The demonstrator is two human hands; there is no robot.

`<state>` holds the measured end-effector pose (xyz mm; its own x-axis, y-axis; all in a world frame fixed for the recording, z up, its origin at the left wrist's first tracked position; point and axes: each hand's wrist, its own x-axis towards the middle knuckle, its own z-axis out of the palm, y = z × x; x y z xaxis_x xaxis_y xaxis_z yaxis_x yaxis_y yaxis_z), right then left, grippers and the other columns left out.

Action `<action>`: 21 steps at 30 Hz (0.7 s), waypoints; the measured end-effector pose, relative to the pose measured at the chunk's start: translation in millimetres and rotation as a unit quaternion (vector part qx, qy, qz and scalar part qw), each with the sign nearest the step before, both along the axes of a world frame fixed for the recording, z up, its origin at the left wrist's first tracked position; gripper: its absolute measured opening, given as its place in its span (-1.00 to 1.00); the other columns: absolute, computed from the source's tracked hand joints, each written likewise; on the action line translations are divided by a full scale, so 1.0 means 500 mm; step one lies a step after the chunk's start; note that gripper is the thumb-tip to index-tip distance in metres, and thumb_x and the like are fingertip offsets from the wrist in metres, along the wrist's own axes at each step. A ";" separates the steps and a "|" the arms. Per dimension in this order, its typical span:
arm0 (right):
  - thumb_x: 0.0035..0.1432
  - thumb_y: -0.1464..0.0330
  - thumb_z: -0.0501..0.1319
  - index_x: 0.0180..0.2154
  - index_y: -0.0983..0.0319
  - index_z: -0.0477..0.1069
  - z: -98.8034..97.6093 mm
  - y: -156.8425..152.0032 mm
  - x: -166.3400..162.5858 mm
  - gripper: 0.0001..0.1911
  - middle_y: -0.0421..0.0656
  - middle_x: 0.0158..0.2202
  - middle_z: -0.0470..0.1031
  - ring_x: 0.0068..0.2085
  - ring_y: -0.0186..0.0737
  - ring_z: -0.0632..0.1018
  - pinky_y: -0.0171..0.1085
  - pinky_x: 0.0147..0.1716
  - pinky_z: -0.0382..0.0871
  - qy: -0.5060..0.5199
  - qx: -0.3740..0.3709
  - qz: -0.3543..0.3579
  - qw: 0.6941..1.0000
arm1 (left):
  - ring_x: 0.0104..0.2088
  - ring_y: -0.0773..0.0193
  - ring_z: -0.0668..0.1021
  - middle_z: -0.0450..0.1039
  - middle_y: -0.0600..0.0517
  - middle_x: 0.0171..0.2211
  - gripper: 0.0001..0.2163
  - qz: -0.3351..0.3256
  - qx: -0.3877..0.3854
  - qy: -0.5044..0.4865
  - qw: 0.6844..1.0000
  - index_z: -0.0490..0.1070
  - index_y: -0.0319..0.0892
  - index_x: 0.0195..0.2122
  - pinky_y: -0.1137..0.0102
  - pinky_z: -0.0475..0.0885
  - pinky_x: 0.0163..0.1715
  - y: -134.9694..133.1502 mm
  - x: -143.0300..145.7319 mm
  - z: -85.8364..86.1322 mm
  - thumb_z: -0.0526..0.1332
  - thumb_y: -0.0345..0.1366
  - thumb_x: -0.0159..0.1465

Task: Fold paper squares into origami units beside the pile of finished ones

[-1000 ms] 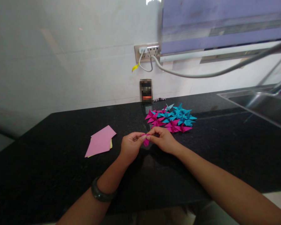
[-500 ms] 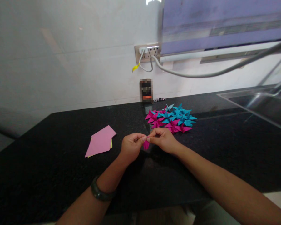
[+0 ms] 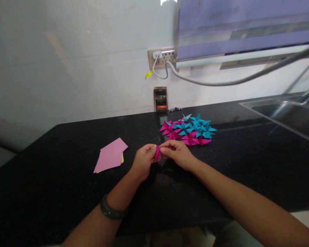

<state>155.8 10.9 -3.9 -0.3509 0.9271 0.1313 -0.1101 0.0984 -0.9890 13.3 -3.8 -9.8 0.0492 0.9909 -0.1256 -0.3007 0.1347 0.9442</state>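
Both my hands meet just above the black counter (image 3: 54, 178) and pinch one small folded magenta paper piece (image 3: 157, 153). My left hand (image 3: 143, 160) grips it from the left with curled fingers; a dark bracelet sits on that wrist. My right hand (image 3: 178, 153) pinches it from the right with thumb and forefinger. Just beyond my right hand lies a pile of folded magenta and blue paper shapes (image 3: 189, 129). To the left of my left hand lies a small stack of pink paper sheets (image 3: 110, 155) with a yellow edge showing beneath.
A small blurred object (image 3: 161, 99) leans against the white wall at the back of the counter. Above it is a wall socket (image 3: 161, 56) with a white cable trailing right. A steel sink (image 3: 285, 113) is set into the counter at far right.
The magenta piece hung down between my fingertips; now it is turned up and held closer between both hands, which have drawn slightly together.
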 end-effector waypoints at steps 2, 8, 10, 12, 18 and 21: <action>-0.12 0.29 0.27 -0.41 0.30 0.41 -0.002 0.001 0.000 -0.78 -0.22 -0.53 0.44 -0.52 -0.43 0.40 -0.38 -0.51 0.28 -0.001 0.000 0.005 1.000 | -0.60 0.46 0.40 0.35 0.13 -0.62 -0.78 -0.004 -0.001 -0.001 1.000 0.35 -0.26 -0.50 0.50 0.34 -0.52 0.000 -0.001 -0.001 0.30 -0.21 -0.03; -0.04 0.31 0.19 -0.41 0.30 0.41 -0.011 0.005 -0.001 -0.83 -0.23 -0.55 0.40 -0.55 -0.42 0.37 -0.37 -0.52 0.27 -0.033 0.024 -0.009 0.999 | -0.61 0.45 0.38 0.34 0.13 -0.63 -0.81 0.010 0.036 0.032 0.999 0.36 -0.25 -0.51 0.50 0.32 -0.53 0.002 -0.001 -0.004 0.27 -0.21 0.00; -0.04 0.35 0.16 -0.43 0.29 0.41 -0.015 0.005 -0.002 -0.87 -0.23 -0.56 0.39 -0.55 -0.42 0.36 -0.37 -0.52 0.25 -0.066 0.063 -0.031 0.995 | -0.61 0.46 0.36 0.33 0.13 -0.65 -0.83 0.035 0.080 0.093 0.992 0.38 -0.25 -0.52 0.52 0.29 -0.56 0.003 -0.001 -0.005 0.25 -0.23 0.02; -0.05 0.38 0.16 -0.46 0.29 0.40 -0.017 0.004 -0.001 -0.90 -0.23 -0.55 0.39 -0.52 -0.40 0.36 -0.38 -0.50 0.24 -0.102 0.113 -0.053 0.987 | -0.59 0.44 0.38 0.37 0.10 -0.62 -0.85 0.055 0.119 0.157 0.979 0.41 -0.26 -0.51 0.52 0.29 -0.54 0.004 0.000 -0.006 0.24 -0.26 0.03; -0.03 0.43 0.14 -0.52 0.27 0.34 -0.011 0.001 0.005 -0.93 -0.21 -0.54 0.35 -0.49 -0.38 0.35 -0.39 -0.51 0.21 -0.188 0.256 -0.138 0.938 | -0.38 0.32 0.47 0.43 0.01 -0.44 -0.91 0.130 0.269 0.295 0.908 0.46 -0.21 -0.48 0.44 0.39 -0.37 0.002 -0.005 -0.004 0.24 -0.31 0.04; -0.04 0.46 0.14 -0.54 0.27 0.32 -0.008 0.003 0.007 -0.93 -0.21 -0.56 0.32 -0.51 -0.38 0.34 -0.39 -0.53 0.19 -0.221 0.293 -0.164 0.916 | -0.35 0.30 0.48 0.44 -0.01 -0.43 -0.89 0.088 0.319 0.330 0.884 0.49 -0.20 -0.48 0.40 0.40 -0.32 -0.001 -0.006 -0.002 0.20 -0.31 0.09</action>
<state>159.4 12.6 -7.7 -0.2050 0.8077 0.5528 0.4184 0.5829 -0.6965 10.1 -4.4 -10.8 0.0122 0.8558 0.5171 0.3797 -0.4824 0.7894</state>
